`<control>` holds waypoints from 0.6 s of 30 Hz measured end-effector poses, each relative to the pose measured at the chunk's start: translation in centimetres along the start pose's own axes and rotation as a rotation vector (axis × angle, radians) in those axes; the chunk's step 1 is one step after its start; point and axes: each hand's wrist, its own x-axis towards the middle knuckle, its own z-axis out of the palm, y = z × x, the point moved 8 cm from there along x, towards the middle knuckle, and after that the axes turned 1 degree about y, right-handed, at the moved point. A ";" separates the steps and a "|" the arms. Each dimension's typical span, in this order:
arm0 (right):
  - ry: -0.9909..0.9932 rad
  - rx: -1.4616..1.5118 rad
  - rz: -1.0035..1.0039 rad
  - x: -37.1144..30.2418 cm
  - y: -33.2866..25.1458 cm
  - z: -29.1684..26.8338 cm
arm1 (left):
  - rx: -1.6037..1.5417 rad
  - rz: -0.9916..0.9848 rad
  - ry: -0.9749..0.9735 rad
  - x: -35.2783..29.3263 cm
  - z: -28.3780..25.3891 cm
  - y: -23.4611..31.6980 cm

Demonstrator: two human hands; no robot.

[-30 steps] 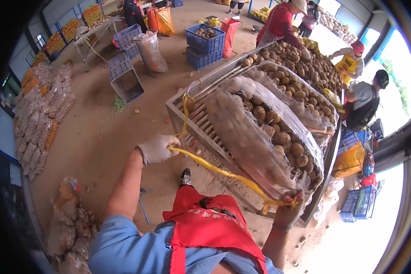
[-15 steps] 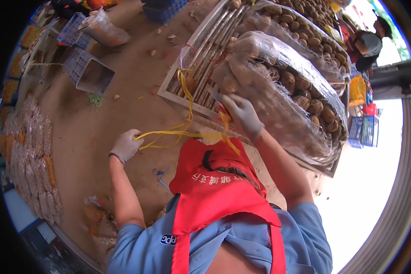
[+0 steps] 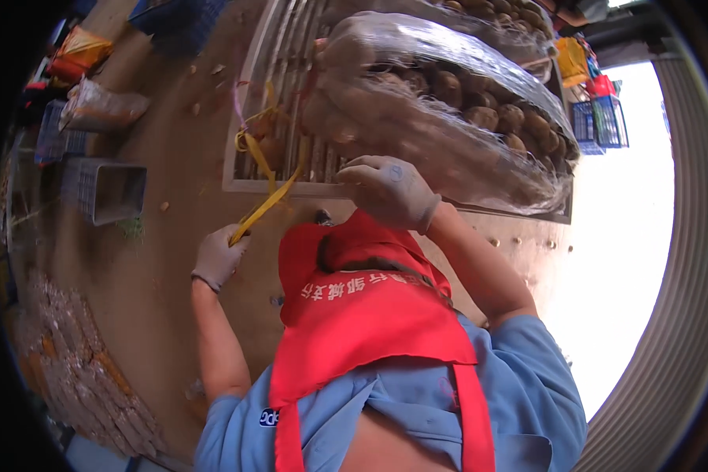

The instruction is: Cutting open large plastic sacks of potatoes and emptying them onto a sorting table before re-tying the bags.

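Note:
My gloved left hand (image 3: pixel 221 256) is closed on one end of a yellow plastic strip (image 3: pixel 267 206). The strip slants up and right to the slatted metal platform (image 3: pixel 291 189), where more yellow strands hang over its corner. My gloved right hand (image 3: pixel 392 189) is at the platform's near edge, its back toward me and its fingers curled; whatever they grip is hidden. Just beyond it lies a long clear plastic sack (image 3: pixel 417 118), slit open along its top. Brown, potato-like tubers (image 3: pixel 481 118) show through the slit.
Behind the open sack lies another one (image 3: pixel 519 57). At the left are an empty blue-grey crate (image 3: pixel 120 191), a filled white sack (image 3: pixel 102 106) and a pile of filled mesh bags (image 3: pixel 79 358). Blue crates (image 3: pixel 599 124) stand at the right by the bright doorway. My red apron (image 3: pixel 354 330) hangs below my hands.
My view has swung, so the platform and sacks sit higher and further left. The strip at my left hand is straighter. A grey blade seen by my right hand earlier is now out of sight.

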 end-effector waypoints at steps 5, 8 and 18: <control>0.189 -0.218 0.079 -6.3 3.2 -10.1 | 0.402 0.228 -0.010 -0.6 -1.0 4.4; 0.464 -0.268 0.154 -10.4 4.4 -16.8 | 0.461 0.405 0.149 -2.3 -4.8 11.0; 0.819 -0.808 0.438 -23.1 9.5 -25.0 | 0.178 0.910 0.648 4.7 1.6 34.7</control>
